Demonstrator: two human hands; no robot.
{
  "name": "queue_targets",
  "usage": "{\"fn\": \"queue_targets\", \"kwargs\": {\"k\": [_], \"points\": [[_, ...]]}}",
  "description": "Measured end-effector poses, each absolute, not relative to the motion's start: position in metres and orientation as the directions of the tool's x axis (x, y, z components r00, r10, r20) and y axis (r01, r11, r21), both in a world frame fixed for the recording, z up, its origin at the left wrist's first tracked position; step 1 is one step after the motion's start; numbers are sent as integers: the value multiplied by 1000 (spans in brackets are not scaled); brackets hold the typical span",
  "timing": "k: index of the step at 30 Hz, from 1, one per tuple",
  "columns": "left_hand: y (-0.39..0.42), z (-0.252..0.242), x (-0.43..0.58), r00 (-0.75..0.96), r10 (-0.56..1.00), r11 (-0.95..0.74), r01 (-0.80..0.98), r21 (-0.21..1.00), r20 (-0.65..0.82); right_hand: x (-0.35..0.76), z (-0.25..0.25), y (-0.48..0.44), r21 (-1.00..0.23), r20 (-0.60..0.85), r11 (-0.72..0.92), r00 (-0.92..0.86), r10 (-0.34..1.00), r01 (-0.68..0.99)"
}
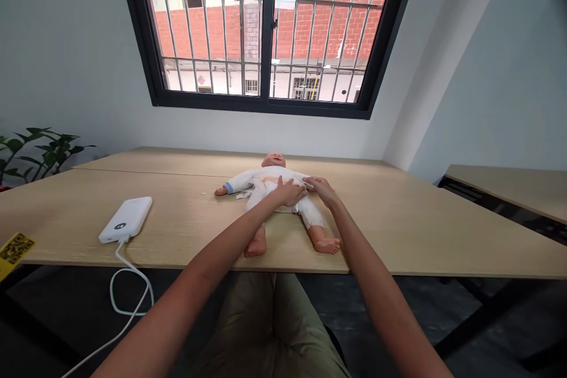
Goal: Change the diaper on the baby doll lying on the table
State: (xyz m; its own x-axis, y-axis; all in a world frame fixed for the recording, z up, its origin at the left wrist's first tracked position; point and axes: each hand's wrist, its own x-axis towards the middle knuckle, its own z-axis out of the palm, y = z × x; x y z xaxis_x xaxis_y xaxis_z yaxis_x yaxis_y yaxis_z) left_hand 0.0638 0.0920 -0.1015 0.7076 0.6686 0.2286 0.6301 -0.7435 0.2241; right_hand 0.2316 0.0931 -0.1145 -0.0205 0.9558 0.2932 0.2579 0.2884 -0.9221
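Observation:
A baby doll (269, 180) lies on its back on the wooden table, head toward the window and bare feet toward me. It wears a white outfit with a blue cuff. Across the doll's belly rests my left hand (290, 192), its thumb apart and its fingers stretched to the right. At the doll's side on the right, my right hand (322, 190) has its fingers drawn together at the edge of the white clothes. The doll's arm on that side is mostly behind my right hand.
A white power bank (126, 220) lies on the table (420, 224) at left, its white cable (133, 271) hanging over the front edge. Leaves of a plant (48, 150) show at far left. A barred window (266, 29) is behind the table. Another tabletop (509, 189) stands at right.

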Motion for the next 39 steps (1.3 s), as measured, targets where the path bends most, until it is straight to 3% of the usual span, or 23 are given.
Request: {"fn": "queue_targets", "kwargs": {"k": [7, 13, 21, 31, 36, 39], "points": [[50, -105, 40, 715, 558, -824, 540, 173, 421, 221, -109, 106, -861, 349, 322, -3, 937, 394], [45, -111, 34, 817, 480, -872, 483, 76, 319, 206, -102, 116, -772, 350, 308, -33, 936, 555], [49, -115, 33, 823, 470, -874, 485, 38, 318, 190, -92, 131, -639, 296, 288, -118, 948, 713], [55, -123, 34, 830, 463, -877, 480, 24, 312, 165, -101, 137, -664, 282, 306, -150, 948, 682], [59, -116, 30, 811, 454, -891, 424, 165, 368, 177, -93, 132, -726, 281, 331, -179, 943, 603], [68, -110, 21, 708, 541, -837, 503, 214, 454, 196, -84, 123, -772, 292, 345, -185, 938, 534]]}}
